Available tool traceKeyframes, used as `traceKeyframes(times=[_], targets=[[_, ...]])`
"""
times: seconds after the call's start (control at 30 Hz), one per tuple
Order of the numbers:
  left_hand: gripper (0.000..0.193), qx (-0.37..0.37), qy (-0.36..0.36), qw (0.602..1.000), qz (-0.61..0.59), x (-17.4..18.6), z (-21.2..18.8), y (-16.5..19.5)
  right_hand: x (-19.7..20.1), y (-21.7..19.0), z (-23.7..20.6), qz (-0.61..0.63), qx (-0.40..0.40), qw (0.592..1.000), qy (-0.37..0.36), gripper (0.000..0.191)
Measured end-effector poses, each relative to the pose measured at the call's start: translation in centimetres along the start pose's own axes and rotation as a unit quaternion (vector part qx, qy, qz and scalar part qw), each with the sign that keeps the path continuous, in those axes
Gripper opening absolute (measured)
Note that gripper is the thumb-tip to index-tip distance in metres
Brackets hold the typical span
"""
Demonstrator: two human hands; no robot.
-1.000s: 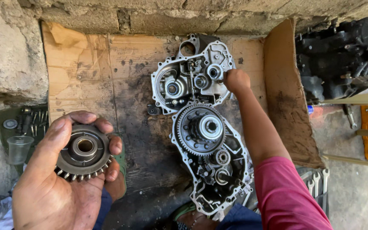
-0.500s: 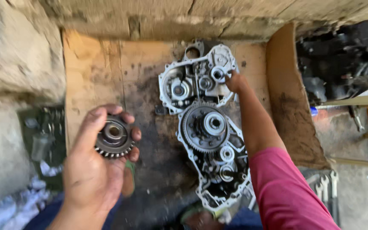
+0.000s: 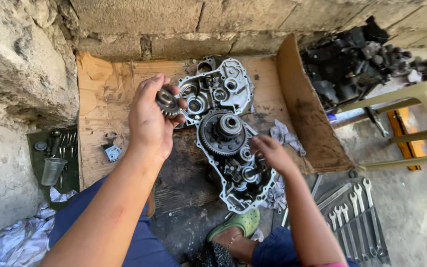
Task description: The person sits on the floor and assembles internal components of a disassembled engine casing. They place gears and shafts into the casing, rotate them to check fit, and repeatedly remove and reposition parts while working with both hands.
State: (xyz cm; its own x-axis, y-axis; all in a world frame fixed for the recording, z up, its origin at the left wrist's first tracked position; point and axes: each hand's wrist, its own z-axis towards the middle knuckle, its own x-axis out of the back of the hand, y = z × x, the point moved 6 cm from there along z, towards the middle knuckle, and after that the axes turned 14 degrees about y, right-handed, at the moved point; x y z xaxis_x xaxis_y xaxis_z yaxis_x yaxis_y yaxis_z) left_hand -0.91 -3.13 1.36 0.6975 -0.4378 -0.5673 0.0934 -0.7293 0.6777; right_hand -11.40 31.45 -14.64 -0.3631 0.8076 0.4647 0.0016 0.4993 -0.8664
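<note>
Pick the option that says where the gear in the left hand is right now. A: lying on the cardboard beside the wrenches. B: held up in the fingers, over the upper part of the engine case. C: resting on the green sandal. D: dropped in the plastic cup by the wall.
B: the left hand grips the gear in its fingertips above the upper end of the engine case.

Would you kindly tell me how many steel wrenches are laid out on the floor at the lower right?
5, side by side in a row on the concrete floor: wrenches. More may be hidden beyond the frame edge.
</note>
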Motion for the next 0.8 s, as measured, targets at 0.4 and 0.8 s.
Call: traceKeyframes(times=[0.4,0.8], targets=[[0.063,0.162,-0.150,0.970,-0.103,-5.9,-5.4,-7.2,-2.4,2.5,-2.8,0.160,-0.056,0.978,0.120,0.055],[0.072,0.149,-0.149,0.973,-0.095,-5.9,-5.7,-8.7,-3.1,1.3,-5.8,0.091,-0.025,0.964,0.249,0.045]])
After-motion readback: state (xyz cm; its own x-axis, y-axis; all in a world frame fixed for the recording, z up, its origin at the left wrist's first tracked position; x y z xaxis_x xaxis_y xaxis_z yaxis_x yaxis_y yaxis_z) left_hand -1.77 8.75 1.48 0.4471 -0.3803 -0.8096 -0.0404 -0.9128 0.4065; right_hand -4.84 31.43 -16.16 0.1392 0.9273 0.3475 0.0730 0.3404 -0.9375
